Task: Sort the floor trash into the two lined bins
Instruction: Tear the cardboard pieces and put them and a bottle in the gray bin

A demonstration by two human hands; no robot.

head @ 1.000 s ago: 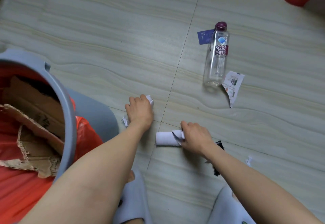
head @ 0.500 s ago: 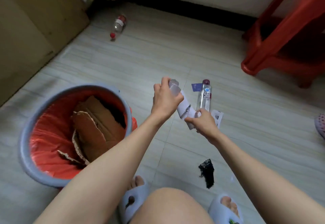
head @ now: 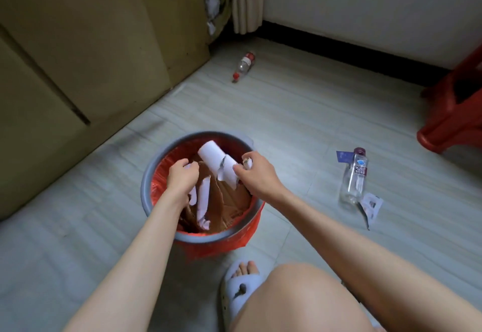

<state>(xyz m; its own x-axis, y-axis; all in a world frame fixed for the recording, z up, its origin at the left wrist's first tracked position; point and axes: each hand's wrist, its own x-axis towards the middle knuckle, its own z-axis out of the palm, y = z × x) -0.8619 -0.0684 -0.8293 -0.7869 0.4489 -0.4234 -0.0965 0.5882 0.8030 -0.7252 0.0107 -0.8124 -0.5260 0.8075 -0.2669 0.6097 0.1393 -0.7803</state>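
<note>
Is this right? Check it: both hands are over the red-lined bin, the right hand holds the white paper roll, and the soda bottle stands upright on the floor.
One error: the soda bottle lies on its side on the floor, as the head view shows. The rest holds: both hands are over the bin, and the right hand holds the roll.

Legible text: the word "SODA" in white capitals on the dark red label band of the clear plastic bottle (head: 354, 175) lying on the floor. Smaller characters beneath it on the same label cannot be read. The torn printed slip (head: 371, 206) touching the bottle's base carries dark markings, too small to read. The far red-labelled bottle (head: 243, 65) shows no readable text.
</note>
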